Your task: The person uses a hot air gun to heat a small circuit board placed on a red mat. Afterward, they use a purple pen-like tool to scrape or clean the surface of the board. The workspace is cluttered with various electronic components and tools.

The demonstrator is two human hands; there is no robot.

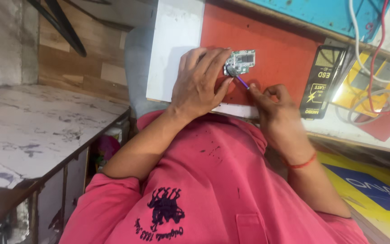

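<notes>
My left hand (199,83) rests on a red mat (276,45) and pins down the near-left corner of a small green circuit board (242,60) with its fingertips. My right hand (271,101), with a red thread around the wrist, pinches a thin purple-handled tool (241,82). The tool's metal tip touches the board's near edge, right beside my left fingers. Part of the board is hidden under my left fingers.
The red mat lies on a white board (174,40). To the right lie a black-and-yellow box (323,81) and white and red cables (371,54), with a blue tray (321,11) behind. A marbled worktop (32,131) extends on the left. My pink shirt fills the foreground.
</notes>
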